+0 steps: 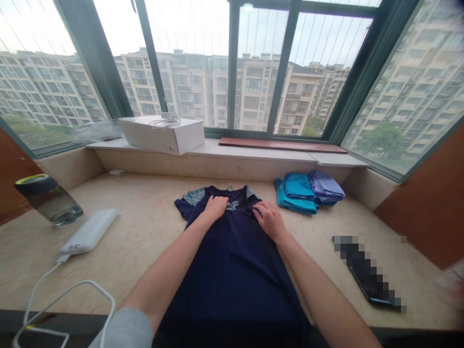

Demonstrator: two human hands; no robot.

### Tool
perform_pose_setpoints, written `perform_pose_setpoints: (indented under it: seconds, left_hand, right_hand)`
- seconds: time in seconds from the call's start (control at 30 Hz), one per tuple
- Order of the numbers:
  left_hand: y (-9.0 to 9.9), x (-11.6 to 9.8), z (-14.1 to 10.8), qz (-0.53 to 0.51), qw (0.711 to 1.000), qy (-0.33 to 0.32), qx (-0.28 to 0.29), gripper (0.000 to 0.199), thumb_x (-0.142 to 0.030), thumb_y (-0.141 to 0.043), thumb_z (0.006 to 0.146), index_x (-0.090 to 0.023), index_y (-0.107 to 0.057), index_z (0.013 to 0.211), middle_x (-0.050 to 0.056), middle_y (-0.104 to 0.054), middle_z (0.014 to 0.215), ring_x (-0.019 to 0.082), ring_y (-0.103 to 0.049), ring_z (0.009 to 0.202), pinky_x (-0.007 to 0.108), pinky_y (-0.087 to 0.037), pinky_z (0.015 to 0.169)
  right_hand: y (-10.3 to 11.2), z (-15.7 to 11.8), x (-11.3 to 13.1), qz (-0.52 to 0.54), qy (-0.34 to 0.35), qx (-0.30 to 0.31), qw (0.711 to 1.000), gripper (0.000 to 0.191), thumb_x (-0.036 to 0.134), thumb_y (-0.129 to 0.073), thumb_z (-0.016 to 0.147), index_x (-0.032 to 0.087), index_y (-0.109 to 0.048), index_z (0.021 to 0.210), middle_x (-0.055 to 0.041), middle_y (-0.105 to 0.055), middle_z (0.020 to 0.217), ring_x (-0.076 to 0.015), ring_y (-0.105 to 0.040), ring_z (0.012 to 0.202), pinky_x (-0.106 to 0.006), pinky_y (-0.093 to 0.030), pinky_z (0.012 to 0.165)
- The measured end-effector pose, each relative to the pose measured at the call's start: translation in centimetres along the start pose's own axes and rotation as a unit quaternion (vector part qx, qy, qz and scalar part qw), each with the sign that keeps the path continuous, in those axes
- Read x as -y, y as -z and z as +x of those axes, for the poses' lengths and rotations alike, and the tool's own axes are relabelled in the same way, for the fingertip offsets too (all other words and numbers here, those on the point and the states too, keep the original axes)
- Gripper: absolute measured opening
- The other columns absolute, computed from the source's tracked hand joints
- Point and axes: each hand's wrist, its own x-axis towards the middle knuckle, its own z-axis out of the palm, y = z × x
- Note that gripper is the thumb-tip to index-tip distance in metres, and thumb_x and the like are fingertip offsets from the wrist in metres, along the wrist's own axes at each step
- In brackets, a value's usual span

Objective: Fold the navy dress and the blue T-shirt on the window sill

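Note:
A navy short-sleeved shirt [235,270] lies spread out with its neckline away from me and its lower part reaching the front edge of the counter. Pale patterned patches show at its shoulders and inside the neck. My left hand [216,208] rests at the left side of the neckline, its fingers bent and closed on the cloth. At the right shoulder, my right hand [270,218] has curled fingers gripping the fabric. The right sleeve is partly hidden behind that hand.
Folded blue and purple clothes [297,191] lie at the back right. A phone [369,275] is on the right. To the left are a water bottle [50,200] and a white power bank [90,232] with a cable. A white box [163,133] stands on the windowsill [253,151].

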Motion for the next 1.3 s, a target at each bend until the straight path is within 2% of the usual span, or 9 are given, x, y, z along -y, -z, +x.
perform_pose_setpoints:
  seconds: [0.17,0.33,0.43,0.57,0.73,0.83,0.97,1.1,1.3]
  left_hand:
    - [0.9,-0.6,0.1,0.020,1.000,-0.001,-0.008,0.031,-0.014,-0.054,0.095,-0.016,-0.064,0.125,0.016,-0.068,0.118,0.030,-0.062,0.116,0.045,-0.040,0.106]
    - [2.3,-1.1,1.7,0.014,0.999,0.010,-0.037,0.023,-0.021,-0.049,0.099,-0.020,-0.072,0.104,0.010,-0.067,0.111,0.024,-0.064,0.107,0.034,-0.047,0.096]
    - [2.2,-1.4,2.3,0.009,0.997,0.019,-0.071,0.031,-0.022,-0.039,0.104,-0.019,-0.069,0.113,0.011,-0.064,0.119,0.023,-0.061,0.113,0.033,-0.046,0.097]
    - [0.8,-0.9,1.5,0.006,0.997,0.032,-0.063,0.035,-0.017,-0.043,0.101,-0.018,-0.060,0.131,0.013,-0.063,0.125,0.026,-0.060,0.116,0.035,-0.047,0.095]
    - [-0.1,0.8,0.7,0.002,0.999,0.043,-0.030,0.046,-0.017,-0.054,0.095,-0.017,-0.052,0.142,0.014,-0.067,0.124,0.030,-0.062,0.113,0.040,-0.048,0.094]
    - [0.3,1.2,1.3,-0.004,0.999,0.038,-0.032,0.036,-0.017,-0.058,0.093,-0.020,-0.062,0.129,0.012,-0.069,0.119,0.030,-0.062,0.112,0.042,-0.047,0.096]
    - [1.0,0.5,2.5,-0.020,0.997,0.025,-0.077,0.024,-0.017,-0.051,0.097,-0.021,-0.071,0.110,0.010,-0.069,0.113,0.027,-0.061,0.113,0.040,-0.044,0.101]
    - [0.7,-1.2,3.1,-0.036,0.992,0.021,-0.118,0.030,-0.018,-0.046,0.099,-0.017,-0.066,0.121,0.013,-0.065,0.120,0.027,-0.058,0.116,0.040,-0.041,0.106]
    - [-1.6,-2.2,1.8,-0.053,0.994,0.017,-0.098,0.044,-0.026,-0.042,0.101,-0.010,-0.053,0.141,0.018,-0.057,0.140,0.027,-0.054,0.129,0.038,-0.038,0.112]
  right_hand:
    - [-0.4,0.0,-0.8,-0.105,-0.114,0.027,0.988,0.039,0.039,-0.051,0.101,0.016,-0.063,0.130,-0.0170,-0.070,0.119,-0.0314,-0.058,0.115,-0.043,-0.040,0.098]
    - [-1.0,0.0,-1.0,-0.085,-0.087,0.058,0.991,0.042,0.036,-0.049,0.102,0.019,-0.056,0.139,-0.0140,-0.070,0.123,-0.0286,-0.059,0.117,-0.042,-0.037,0.103]
    - [-1.1,0.1,-1.1,-0.061,-0.056,0.066,0.994,0.046,0.034,-0.048,0.102,0.020,-0.050,0.146,-0.0125,-0.068,0.127,-0.0266,-0.059,0.119,-0.040,-0.036,0.106]
    - [-1.2,0.4,-1.1,-0.061,-0.027,0.067,0.995,0.057,0.026,-0.049,0.101,0.025,-0.036,0.156,-0.0103,-0.067,0.129,-0.0257,-0.060,0.118,-0.039,-0.039,0.104]
    - [-1.9,0.7,-0.9,-0.017,-0.007,0.070,0.997,0.044,0.015,-0.042,0.099,0.026,-0.065,0.134,-0.0098,-0.063,0.138,-0.0278,-0.056,0.126,-0.046,-0.032,0.112]
    - [-2.2,1.0,-1.2,0.131,-0.082,-0.007,0.988,0.040,0.017,-0.050,0.093,0.022,-0.071,0.126,-0.0096,-0.066,0.134,-0.0269,-0.057,0.127,-0.043,-0.034,0.114]
    - [-2.4,2.1,-2.5,0.239,-0.191,-0.122,0.944,0.043,0.026,-0.048,0.091,0.014,-0.070,0.127,-0.0122,-0.067,0.133,-0.0245,-0.063,0.120,-0.034,-0.046,0.106]
    - [-2.7,2.8,-4.0,0.267,-0.272,-0.185,0.906,0.052,0.038,-0.047,0.091,0.008,-0.068,0.127,-0.0178,-0.066,0.132,-0.0269,-0.065,0.118,-0.037,-0.050,0.102]
    - [-3.0,2.6,-6.4,0.314,-0.349,-0.240,0.850,0.059,0.049,-0.054,0.085,0.007,-0.069,0.122,-0.0181,-0.068,0.130,-0.0296,-0.062,0.123,-0.040,-0.047,0.106]
